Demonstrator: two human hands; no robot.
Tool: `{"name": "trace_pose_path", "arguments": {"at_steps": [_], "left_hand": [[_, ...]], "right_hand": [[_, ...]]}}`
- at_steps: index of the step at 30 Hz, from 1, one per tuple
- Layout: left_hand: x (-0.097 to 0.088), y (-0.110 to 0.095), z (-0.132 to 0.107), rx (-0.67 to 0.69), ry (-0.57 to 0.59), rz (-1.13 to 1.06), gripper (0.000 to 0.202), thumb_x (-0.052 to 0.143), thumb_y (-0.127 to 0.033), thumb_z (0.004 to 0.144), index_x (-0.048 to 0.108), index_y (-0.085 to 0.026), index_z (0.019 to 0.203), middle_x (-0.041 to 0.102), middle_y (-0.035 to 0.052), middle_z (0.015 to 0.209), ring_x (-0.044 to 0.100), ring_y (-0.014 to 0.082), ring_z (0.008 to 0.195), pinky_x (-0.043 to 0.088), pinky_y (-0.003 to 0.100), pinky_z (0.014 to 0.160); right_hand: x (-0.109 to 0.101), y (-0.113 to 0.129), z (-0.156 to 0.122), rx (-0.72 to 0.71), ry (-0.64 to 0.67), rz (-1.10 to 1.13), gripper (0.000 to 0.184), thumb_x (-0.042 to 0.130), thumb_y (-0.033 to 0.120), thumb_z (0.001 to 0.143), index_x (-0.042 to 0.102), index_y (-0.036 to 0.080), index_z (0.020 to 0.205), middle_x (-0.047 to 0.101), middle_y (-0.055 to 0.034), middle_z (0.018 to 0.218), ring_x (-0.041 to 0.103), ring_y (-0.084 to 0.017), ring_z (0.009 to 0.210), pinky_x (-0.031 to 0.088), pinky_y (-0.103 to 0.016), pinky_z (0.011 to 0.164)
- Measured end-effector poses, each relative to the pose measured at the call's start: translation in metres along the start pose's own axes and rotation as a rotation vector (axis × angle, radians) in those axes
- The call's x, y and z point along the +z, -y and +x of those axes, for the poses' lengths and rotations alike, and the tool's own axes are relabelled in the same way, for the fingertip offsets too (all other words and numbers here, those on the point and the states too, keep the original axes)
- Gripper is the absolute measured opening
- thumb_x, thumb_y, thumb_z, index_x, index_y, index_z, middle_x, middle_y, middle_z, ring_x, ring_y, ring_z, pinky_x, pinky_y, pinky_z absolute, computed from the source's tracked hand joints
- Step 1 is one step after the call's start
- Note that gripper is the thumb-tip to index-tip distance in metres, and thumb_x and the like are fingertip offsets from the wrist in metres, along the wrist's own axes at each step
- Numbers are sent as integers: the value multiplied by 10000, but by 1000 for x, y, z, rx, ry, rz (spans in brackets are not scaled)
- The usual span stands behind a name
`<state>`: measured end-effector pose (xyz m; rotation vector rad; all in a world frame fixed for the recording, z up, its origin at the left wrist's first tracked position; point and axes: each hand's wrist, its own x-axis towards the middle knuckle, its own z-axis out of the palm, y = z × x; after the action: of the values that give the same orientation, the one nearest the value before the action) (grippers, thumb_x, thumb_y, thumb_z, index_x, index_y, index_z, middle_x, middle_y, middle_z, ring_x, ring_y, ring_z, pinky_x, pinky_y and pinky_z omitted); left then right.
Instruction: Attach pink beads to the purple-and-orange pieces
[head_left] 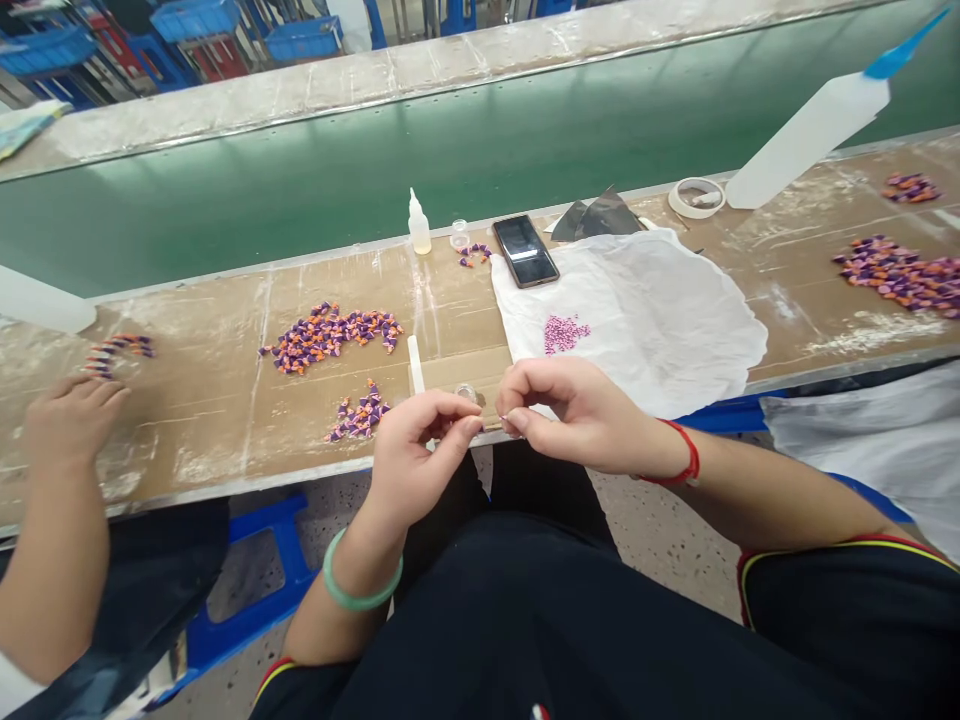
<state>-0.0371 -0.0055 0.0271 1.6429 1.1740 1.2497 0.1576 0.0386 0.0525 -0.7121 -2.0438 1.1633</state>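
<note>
My left hand [420, 450] and my right hand [570, 410] meet at the bench's near edge, both with fingers pinched together. Whatever they pinch is too small to make out. A jade-green bangle is on my left wrist, a red cord on my right. Just beyond my left hand lies a small pile of purple and orange pieces [360, 415], with a larger pile [330, 335] farther back. A white strip [415, 365] and a small clear ring [466, 392] lie between my hands and the piles. A little heap of pink pieces [564, 332] sits on a white sheet [660, 310].
A small glue bottle [418, 225], a tiny clear cap [459, 235] and a phone [526, 250] stand at the back. A tape roll [696, 197] and large white bottle [810, 130] are at right, with more purple pieces [900, 275]. Another person's hand [71, 420] rests at left.
</note>
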Motion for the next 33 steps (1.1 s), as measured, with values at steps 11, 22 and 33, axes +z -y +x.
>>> {"name": "trace_pose_path", "arguments": {"at_steps": [11, 22, 33], "left_hand": [[-18, 55, -29, -543, 41, -315, 158, 791, -264, 711, 691, -150, 758, 674, 9, 610, 608, 99, 487, 508, 185, 470], [-24, 70, -27, -579, 16, -363, 169, 789, -264, 692, 689, -147, 761, 630, -17, 550, 554, 74, 449, 466, 177, 463], [-18, 60, -21, -542, -167, -563, 295, 905, -323, 620, 694, -145, 724, 732, 18, 629, 687, 117, 513, 558, 172, 473]], "right_hand": [[0, -63, 48, 116, 465, -623, 201, 525, 103, 718, 369, 206, 642, 451, 29, 604, 366, -102, 578, 269, -240, 570], [14, -57, 76, 117, 691, -918, 169, 525, 124, 781, 438, 198, 657, 421, 18, 587, 278, -122, 561, 215, -270, 553], [2, -54, 69, 144, 519, -642, 211, 556, 164, 744, 389, 203, 622, 426, 40, 564, 328, -93, 530, 248, -247, 533]]}}
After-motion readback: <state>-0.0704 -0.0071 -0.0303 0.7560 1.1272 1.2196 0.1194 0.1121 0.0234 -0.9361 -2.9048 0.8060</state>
